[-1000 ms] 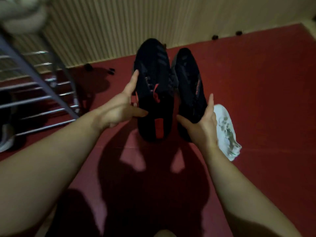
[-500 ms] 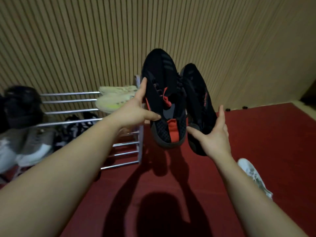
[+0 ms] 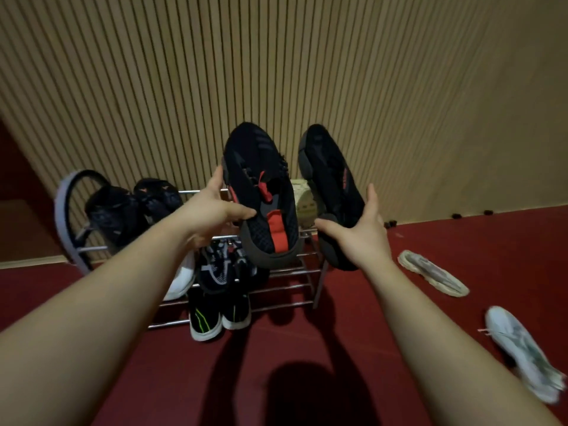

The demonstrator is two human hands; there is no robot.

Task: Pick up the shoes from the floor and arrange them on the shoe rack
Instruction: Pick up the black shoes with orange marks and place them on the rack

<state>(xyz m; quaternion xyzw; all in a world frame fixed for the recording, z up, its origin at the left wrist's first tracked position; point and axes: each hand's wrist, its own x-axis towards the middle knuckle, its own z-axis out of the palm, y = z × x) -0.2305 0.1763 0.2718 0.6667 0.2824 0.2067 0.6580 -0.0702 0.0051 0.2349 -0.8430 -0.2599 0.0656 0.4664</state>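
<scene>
1. Shoes are up in the air, one in each of the person's hands, in front of the right end of the shoe rack (image 3: 318, 284).
2. The left hand (image 3: 212, 210) holds a black and red sneaker (image 3: 261, 179). The thumb presses on the top near the red tongue and the fingers reach round the outer side, so the shoe is squeezed between them. Its toe points up toward the wall and its heel hangs down.
3. The right hand (image 3: 359, 238) holds a black sneaker (image 3: 332, 179). The heel end sits in the palm, with the thumb hooked round one side and the fingers reaching up the other side. This shoe is turned sideways, so its grey sole edge faces the other sneaker.
4. The two sneakers are near each other but do not touch.
5. I cannot tell if either sneaker touches a shelf.
6. On the top shelf, black shoes (image 3: 123, 210) sit at the left and a pale shoe (image 3: 302, 198) peeks out between the two held sneakers.
7. Lower down are grey and black knit shoes (image 3: 218, 265) and a white shoe (image 3: 181, 281).
8. At the bottom is a black shoe with a green stripe (image 3: 203, 318).
9. Two more pale shoes lie well apart on the red floor (image 3: 461, 318), to the right of the rack. One light shoe (image 3: 433, 272) is near the rack. The other, a white sneaker (image 3: 522, 348), is closer to the person.
10. A wall of thin wooden slats (image 3: 276, 72) stands behind it all.
</scene>
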